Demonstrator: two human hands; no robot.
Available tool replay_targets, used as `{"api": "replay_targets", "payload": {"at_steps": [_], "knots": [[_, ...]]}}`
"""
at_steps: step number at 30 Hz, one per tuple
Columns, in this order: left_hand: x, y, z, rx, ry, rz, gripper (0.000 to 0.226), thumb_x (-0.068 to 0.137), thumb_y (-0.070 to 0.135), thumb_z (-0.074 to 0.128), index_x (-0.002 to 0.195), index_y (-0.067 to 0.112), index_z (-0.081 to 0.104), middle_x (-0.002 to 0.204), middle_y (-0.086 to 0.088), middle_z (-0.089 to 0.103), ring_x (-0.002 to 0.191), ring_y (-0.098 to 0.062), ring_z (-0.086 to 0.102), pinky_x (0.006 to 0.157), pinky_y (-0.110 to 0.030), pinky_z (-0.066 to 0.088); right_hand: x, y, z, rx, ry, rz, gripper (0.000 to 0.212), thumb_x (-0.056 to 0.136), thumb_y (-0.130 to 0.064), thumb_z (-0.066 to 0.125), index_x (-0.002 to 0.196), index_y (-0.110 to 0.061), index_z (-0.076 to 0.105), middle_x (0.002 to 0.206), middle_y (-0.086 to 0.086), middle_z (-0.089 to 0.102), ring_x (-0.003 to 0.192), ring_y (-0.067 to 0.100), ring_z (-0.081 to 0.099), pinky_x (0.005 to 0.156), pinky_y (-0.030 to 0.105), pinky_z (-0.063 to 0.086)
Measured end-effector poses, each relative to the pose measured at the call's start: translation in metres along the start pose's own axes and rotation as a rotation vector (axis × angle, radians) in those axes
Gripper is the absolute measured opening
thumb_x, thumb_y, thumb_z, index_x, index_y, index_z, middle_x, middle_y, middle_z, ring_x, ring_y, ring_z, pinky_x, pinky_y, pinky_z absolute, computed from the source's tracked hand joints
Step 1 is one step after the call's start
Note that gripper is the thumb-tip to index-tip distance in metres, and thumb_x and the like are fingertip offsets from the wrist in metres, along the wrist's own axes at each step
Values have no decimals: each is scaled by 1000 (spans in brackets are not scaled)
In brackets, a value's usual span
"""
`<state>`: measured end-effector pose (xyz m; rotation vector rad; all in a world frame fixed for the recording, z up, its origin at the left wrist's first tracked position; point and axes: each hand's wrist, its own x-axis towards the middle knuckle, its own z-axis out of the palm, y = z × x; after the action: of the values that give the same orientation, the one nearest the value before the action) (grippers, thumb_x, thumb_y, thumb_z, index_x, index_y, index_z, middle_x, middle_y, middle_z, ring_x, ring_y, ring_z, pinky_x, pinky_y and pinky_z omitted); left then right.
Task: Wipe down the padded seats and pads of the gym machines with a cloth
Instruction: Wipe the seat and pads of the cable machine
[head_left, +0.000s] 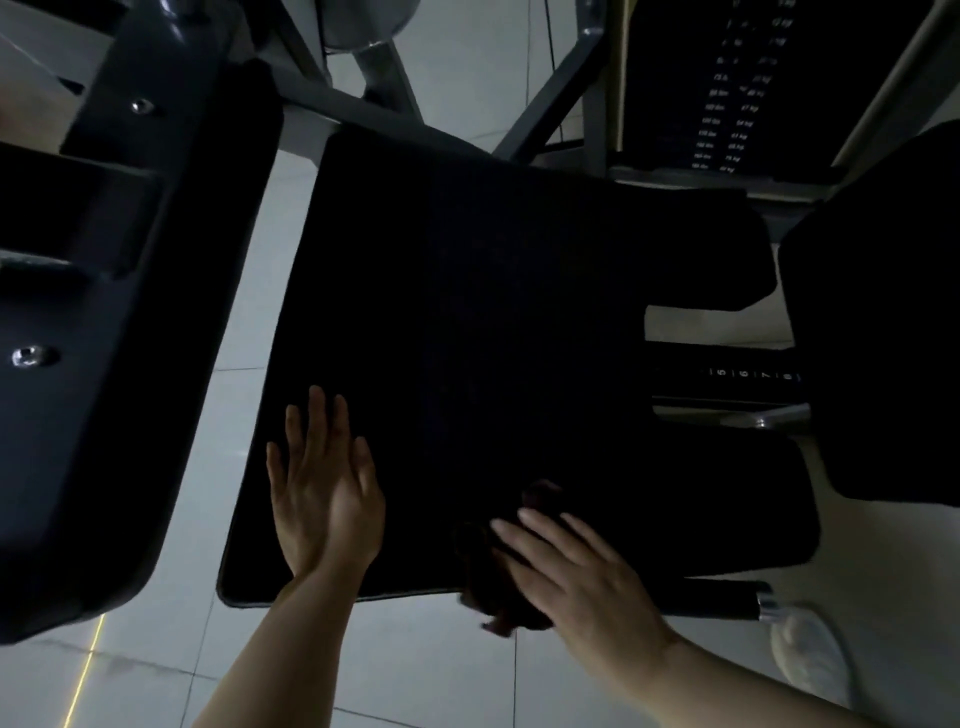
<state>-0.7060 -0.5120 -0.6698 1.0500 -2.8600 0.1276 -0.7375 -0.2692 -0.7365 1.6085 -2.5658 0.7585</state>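
I look straight down on a large black padded seat (493, 322) with a notch cut into its right side, dim in low light. My left hand (324, 486) lies flat on the seat near its front left corner, fingers (317, 415) straight and slightly spread, holding nothing. My right hand (582, 577) presses a crumpled dark reddish-brown cloth (498, 587) against the seat's front edge, fingers straight and laid over the cloth, not curled round it; part of the cloth hangs just past the edge. A second black padded pad (883, 322) stands just right of the seat. A dark grey metal frame (119, 322) with bolts runs along the left. Below is a pale tiled floor (249, 291).
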Motion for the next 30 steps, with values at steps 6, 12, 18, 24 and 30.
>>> {"api": "replay_targets", "payload": {"at_steps": [6,12,18,24,30], "knots": [[0,1,3,33,-22,-11,60,95,39,15,148,13,28,157,0,17,145,-23,15,116,-44,13,-77,83,-27,-49,-116,143,58,78,-11,50,135,-23,45,156,-8,25,145,14,18,110,34,25],[0,2,3,11,0,-4,59,96,37,17,146,10,31,156,-1,20,144,-26,18,116,-45,14,-15,24,-28,553,323,629,70,83,-20,55,146,-32,27,157,-8,21,141,10,27,110,12,25],[0,-1,3,11,2,22,59,96,35,17,145,8,36,156,-4,23,144,-27,20,115,-44,15,102,-25,2,147,5,174,54,90,-49,38,143,-37,33,157,-5,25,144,21,22,111,48,29],[0,1,2,-2,14,18,58,95,34,20,144,7,36,155,-4,22,143,-29,22,114,-45,16,62,63,0,116,120,500,38,89,-13,56,127,-15,59,148,6,41,137,30,36,101,50,44],[1,3,3,-17,28,16,59,94,32,20,140,3,42,153,-8,30,141,-31,26,113,-41,14,153,1,9,216,219,532,45,79,-17,45,120,-12,64,136,10,55,125,38,48,101,50,43]]}}
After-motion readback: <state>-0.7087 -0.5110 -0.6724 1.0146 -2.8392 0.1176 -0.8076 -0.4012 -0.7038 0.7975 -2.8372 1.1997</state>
